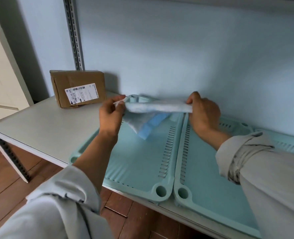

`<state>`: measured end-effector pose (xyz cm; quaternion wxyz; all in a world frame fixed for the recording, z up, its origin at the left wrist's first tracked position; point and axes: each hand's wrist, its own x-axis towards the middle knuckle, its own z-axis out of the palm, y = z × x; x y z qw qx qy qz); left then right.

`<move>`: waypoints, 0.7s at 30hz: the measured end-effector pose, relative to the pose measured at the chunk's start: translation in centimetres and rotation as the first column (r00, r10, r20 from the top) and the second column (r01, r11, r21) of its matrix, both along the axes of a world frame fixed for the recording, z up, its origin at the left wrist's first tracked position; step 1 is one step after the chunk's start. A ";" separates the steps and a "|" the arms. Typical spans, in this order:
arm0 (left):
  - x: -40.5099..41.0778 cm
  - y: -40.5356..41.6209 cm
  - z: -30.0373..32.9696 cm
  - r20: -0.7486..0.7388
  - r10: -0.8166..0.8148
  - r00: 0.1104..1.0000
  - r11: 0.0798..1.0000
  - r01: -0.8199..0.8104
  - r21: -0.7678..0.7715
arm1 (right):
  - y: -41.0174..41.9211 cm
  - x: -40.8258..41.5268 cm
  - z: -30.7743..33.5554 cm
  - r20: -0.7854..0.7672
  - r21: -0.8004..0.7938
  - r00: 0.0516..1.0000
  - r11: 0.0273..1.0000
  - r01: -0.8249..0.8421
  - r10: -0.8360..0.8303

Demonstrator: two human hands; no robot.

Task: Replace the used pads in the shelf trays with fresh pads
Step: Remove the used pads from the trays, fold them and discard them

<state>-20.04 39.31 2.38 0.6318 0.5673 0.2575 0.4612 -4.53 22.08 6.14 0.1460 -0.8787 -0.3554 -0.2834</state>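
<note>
1. Shelf [39, 133]: bears all items; wall [177, 49] behind it, floor [8, 178] below its near edge.
2. Box [77, 88]: far left on the shelf, before the upright [73, 31].
3. Left tray [139, 161]: on the shelf, right of the box.
4. Right tray [211, 178]: touching the left tray's right side.
5. Pad [156, 107]: held above the far end of the left tray, left hand [111, 114] pinching its left end, right hand [203, 112] gripping its right end.
</note>
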 end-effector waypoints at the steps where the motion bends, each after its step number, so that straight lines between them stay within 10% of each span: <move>1: -0.1 -0.4 -0.9 -0.083 -0.039 0.996 0.996 0.032 -0.081 | -1.1 -0.2 -1.0 -0.048 -0.116 0.999 0.993 0.001 -0.006; 3: -0.9 -0.9 -2.8 -0.416 -0.157 0.896 0.984 0.105 -0.146 | -3.0 -0.6 -3.1 -0.132 -0.339 0.989 0.941 0.017 -0.065; 6: -2.3 -2.1 -4.6 -0.793 -0.329 0.513 0.924 0.346 -0.160 | -5.1 -1.5 -5.2 -0.149 -0.507 0.978 0.860 0.051 -0.146; 15: -1.8 -2.6 -5.7 -0.986 0.162 -0.032 0.836 0.536 0.120 | -6.0 -2.1 -5.8 -0.256 -0.320 0.939 0.937 0.141 -0.229; 18: -0.6 -4.1 -4.9 -0.943 0.309 0.125 0.732 0.602 0.320 | -5.7 -1.6 -6.3 -0.591 -0.039 0.791 0.985 0.170 -0.160; 21: 1.2 -6.4 -4.1 -0.917 0.037 0.397 0.683 0.660 0.313 | -4.7 -1.5 -6.6 -0.868 0.339 0.481 0.857 0.388 0.125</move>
